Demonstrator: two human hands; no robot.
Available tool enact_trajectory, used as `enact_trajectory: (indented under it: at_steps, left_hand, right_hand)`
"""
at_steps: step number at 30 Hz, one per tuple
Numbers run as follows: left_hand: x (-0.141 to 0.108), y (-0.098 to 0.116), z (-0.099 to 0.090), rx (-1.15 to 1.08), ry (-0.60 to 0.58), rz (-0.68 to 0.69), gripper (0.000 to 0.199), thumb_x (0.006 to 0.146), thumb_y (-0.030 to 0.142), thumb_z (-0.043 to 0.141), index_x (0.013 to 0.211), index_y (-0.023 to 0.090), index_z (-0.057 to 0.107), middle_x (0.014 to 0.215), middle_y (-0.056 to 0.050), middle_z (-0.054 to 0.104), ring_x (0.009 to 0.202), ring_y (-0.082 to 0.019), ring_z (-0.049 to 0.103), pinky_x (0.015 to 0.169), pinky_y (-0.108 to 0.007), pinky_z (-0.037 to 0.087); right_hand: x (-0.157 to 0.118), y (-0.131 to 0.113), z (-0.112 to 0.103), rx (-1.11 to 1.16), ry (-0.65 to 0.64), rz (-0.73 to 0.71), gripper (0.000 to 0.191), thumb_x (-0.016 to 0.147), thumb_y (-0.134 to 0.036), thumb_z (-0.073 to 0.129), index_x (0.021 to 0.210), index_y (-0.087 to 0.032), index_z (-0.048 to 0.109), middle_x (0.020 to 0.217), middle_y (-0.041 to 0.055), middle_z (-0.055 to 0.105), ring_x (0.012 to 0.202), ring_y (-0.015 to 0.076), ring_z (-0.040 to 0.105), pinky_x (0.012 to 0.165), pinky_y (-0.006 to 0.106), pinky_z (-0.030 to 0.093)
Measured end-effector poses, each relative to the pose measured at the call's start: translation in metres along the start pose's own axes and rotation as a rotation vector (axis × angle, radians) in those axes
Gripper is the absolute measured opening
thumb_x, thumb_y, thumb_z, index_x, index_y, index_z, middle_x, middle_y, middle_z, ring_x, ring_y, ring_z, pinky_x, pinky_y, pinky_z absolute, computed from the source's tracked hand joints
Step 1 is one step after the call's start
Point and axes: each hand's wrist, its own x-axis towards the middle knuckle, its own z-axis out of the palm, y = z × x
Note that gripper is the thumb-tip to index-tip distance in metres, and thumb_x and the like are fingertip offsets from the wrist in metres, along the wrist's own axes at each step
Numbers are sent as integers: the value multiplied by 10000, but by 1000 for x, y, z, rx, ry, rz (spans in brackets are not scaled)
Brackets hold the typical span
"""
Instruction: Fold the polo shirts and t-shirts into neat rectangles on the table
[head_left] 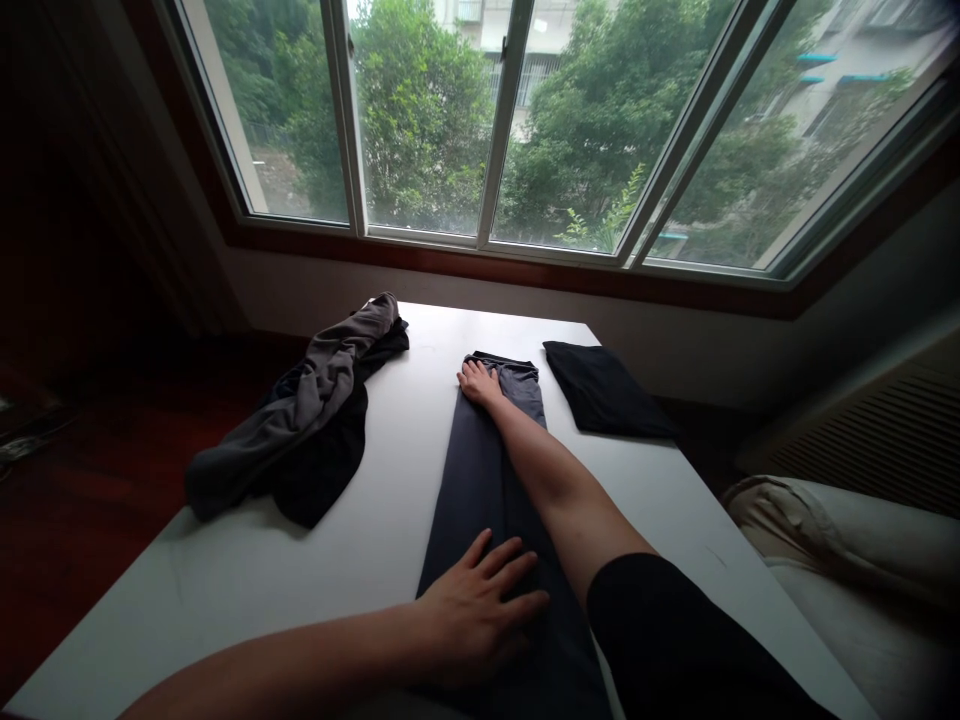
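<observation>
Dark grey trousers lie lengthwise down the middle of the white table, folded into a long narrow strip with the gathered waistband at the far end. My left hand rests on the near part of the cloth, palm down, fingers spread. Farther off, my right hand lies flat on the waistband end, its fingers stretched out toward the left edge. Neither hand grips the fabric. The nearest end of the trousers runs out of view at the bottom.
A loose heap of grey and black clothes hangs over the table's left edge. At the far right lies a folded black garment. A pale cushioned piece stands beyond the right edge. Behind the table is a wide window.
</observation>
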Motion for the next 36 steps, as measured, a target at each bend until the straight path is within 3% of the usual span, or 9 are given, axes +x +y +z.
enact_trajectory:
  at_steps: [6, 10, 15, 20, 23, 26, 31, 33, 36]
  left_hand:
    - [-2, -4, 3, 32, 22, 22, 567, 1068, 490, 392, 1582, 251, 381, 1684, -120, 282, 1569, -342, 197, 1259, -624, 135]
    - [-3, -6, 7, 26, 67, 44, 526, 1049, 477, 446, 1530, 267, 455, 1649, -89, 368, 1546, -313, 270, 1270, -583, 171]
    - [2, -23, 2, 50, 197, 38, 421, 999, 276, 513, 1414, 258, 578, 1584, -71, 464, 1496, -284, 355, 1271, -533, 228]
    - [1, -70, -19, 47, 295, -66, 370, 946, 200, 560, 1304, 240, 646, 1479, -75, 563, 1431, -262, 430, 1227, -485, 342]
    - [-7, -94, -32, 70, 224, -69, 414, 881, 123, 571, 1272, 223, 661, 1427, -76, 602, 1366, -251, 504, 1191, -448, 392]
    - [-19, -101, -44, 113, 125, 0, 554, 788, 61, 580, 1307, 241, 644, 1481, -53, 570, 1392, -255, 489, 1200, -432, 373]
    - [-40, -80, -62, 172, -89, 105, 814, 764, 88, 608, 1533, 306, 451, 1638, -58, 394, 1515, -296, 348, 1260, -536, 222]
    - [-45, -67, -66, 176, -156, 128, 882, 765, 176, 679, 1583, 312, 381, 1666, -80, 338, 1528, -330, 316, 1259, -566, 190]
    - [-51, -47, -61, 150, -193, 193, 938, 757, 339, 770, 1601, 319, 360, 1672, -95, 322, 1513, -358, 337, 1263, -564, 168]
  right_hand:
    - [-27, -14, -13, -27, -5, -51, 593, 1088, -436, 238, 1623, -191, 317, 1706, 106, 210, 1578, 279, 133, 1254, 549, 91]
    - [-66, -12, -19, 1, 57, -172, 584, 1075, -403, 318, 1613, -179, 347, 1688, 105, 268, 1567, 264, 198, 1262, 468, 175]
    - [-157, 21, -24, 133, 181, -317, 480, 1036, -347, 403, 1476, -215, 544, 1594, 91, 445, 1477, 240, 396, 1219, 409, 327]
    - [-272, 75, -17, 236, 206, -382, 347, 925, -197, 497, 1217, -254, 676, 1467, 76, 570, 1361, 242, 530, 1150, 450, 437]
    - [-329, 101, -14, 216, 212, -387, 361, 889, -156, 507, 1185, -287, 668, 1444, 82, 584, 1344, 251, 549, 1119, 486, 475]
    - [-375, 111, -18, 189, 178, -470, 423, 858, -143, 533, 1235, -304, 639, 1494, 82, 547, 1403, 254, 503, 1144, 517, 460]
    - [-426, 84, -27, 120, 83, -690, 631, 854, -259, 668, 1469, -286, 529, 1617, 107, 408, 1509, 288, 361, 1239, 545, 323]
    - [-434, 70, -26, 105, 45, -781, 715, 855, -315, 697, 1534, -278, 476, 1630, 121, 385, 1516, 301, 344, 1250, 549, 284]
    - [-435, 59, -21, 98, 27, -875, 636, 924, -306, 646, 1538, -295, 483, 1600, 103, 440, 1494, 274, 387, 1265, 539, 241]
